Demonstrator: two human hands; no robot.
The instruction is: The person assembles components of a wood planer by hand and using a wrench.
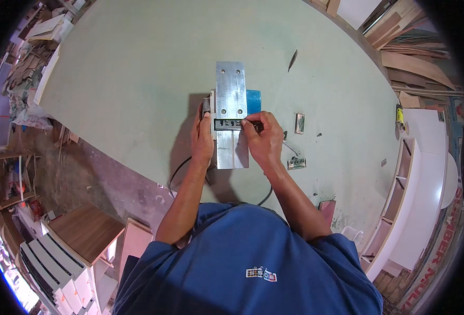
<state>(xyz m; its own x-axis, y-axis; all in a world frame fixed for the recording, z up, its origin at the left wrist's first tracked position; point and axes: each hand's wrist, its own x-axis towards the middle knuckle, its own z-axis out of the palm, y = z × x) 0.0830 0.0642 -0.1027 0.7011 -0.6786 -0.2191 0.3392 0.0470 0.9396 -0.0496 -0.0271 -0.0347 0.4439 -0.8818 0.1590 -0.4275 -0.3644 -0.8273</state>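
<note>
An upturned electric hand planer (231, 89) lies in front of me, its flat silver sole facing up. Part of its blue body (254, 101) sticks out on the right. Across the gap in the sole runs a dark cutter block (228, 124) with several slots or bolt holes. My left hand (203, 137) is closed along the planer's left side, steadying it. The thumb and fingers of my right hand (263, 139) pinch the right end of the cutter block; my fingers partly hide that end.
Right of the planer lie two small metal clamp pieces (300, 123) and a thin metal tool (292, 149). Farther off is a slim dark sliver (293, 60). A black cord (173, 178) loops near me. A white shelf unit (400, 194) stands right, wooden boards (416, 68) beyond.
</note>
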